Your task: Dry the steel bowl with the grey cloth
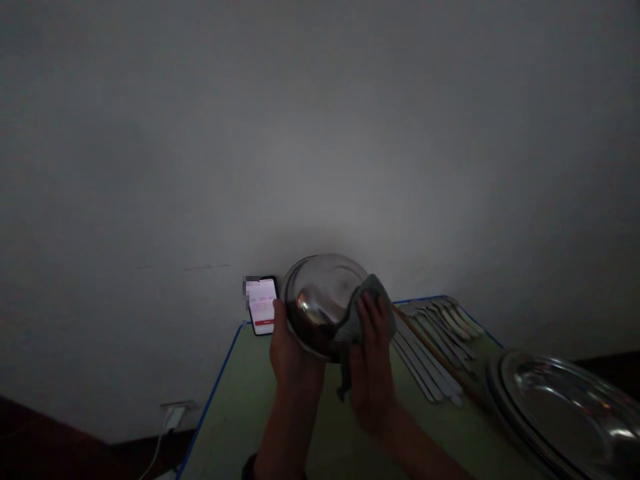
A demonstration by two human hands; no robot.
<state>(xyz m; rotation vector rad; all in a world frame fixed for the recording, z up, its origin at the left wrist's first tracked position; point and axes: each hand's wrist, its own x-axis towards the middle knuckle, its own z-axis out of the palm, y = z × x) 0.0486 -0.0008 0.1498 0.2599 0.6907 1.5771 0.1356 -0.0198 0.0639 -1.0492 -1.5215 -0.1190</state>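
A shiny metal bowl (320, 287) is held up over the table with its rounded underside toward me. My left hand (295, 360) grips its rim from below on the left, thumb up along the edge. Against the bowl's right side my right hand (373, 353) presses a grey-green cloth (377, 287), its fingers closed over the fabric. A loose end of the cloth hangs below the bowl. The inside of the bowl is hidden from view.
A lit phone (263, 307) leans upright against the wall behind the table (240, 407). To the right lie several knives (425, 373), a wooden stick (430, 347), and several spoons and forks (445, 327). Stacked metal trays (555, 393) fill the right corner. A plugged-in charger (173, 419) is at lower left.
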